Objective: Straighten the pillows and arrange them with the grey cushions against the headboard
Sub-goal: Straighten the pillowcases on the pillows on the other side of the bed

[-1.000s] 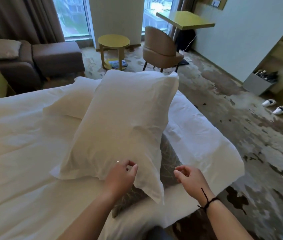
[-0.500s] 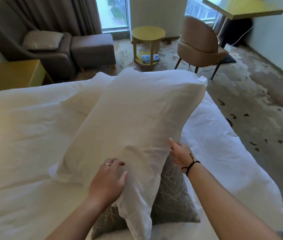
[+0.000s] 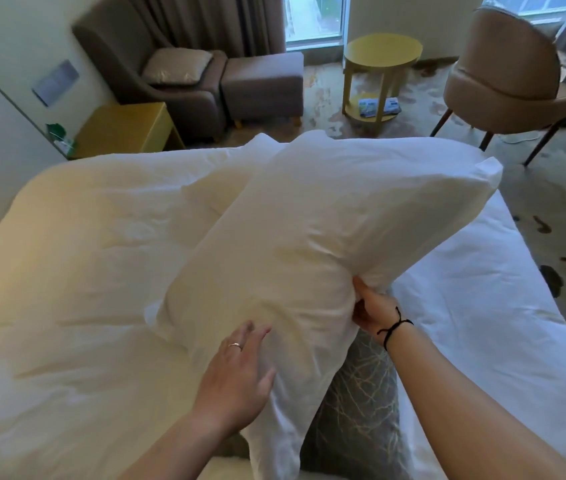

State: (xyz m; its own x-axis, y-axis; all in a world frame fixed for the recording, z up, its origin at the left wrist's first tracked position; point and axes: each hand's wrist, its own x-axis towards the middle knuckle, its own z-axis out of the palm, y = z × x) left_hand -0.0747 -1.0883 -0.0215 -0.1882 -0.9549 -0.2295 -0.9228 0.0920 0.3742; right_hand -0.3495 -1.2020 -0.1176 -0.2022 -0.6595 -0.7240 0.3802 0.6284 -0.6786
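Resting flat on the near face of the big white pillow [image 3: 326, 244], my left hand [image 3: 236, 379] has its fingers [image 3: 253, 336] spread and straight, gripping nothing. My right hand [image 3: 373, 308] is at the pillow's right edge, its fingers curled into the fabric and pinching a bunched fold there. The pillow lies tilted across the bed [image 3: 73, 306], its near end draped over a grey cushion [image 3: 361, 407] with a pale branching pattern that shows beneath it between my forearms. A second white pillow [image 3: 236, 174] lies behind, partly covered by the first. No headboard shows in this view.

White bedding spreads wide and flat to my left, and a narrower strip runs to the bed's right edge, where patterned carpet [image 3: 551, 209] begins. Past the far edge of the bed a yellow bedside cabinet [image 3: 122, 128] stands against the wall. Beyond it sit a brown armchair [image 3: 125, 57] holding a shiny cushion [image 3: 177, 65], with a footstool [image 3: 262, 81] just beside it. A round yellow side table [image 3: 383, 51] carries some printed papers [image 3: 378, 107] on its lower shelf. A tan chair [image 3: 506, 77] stands at far right.
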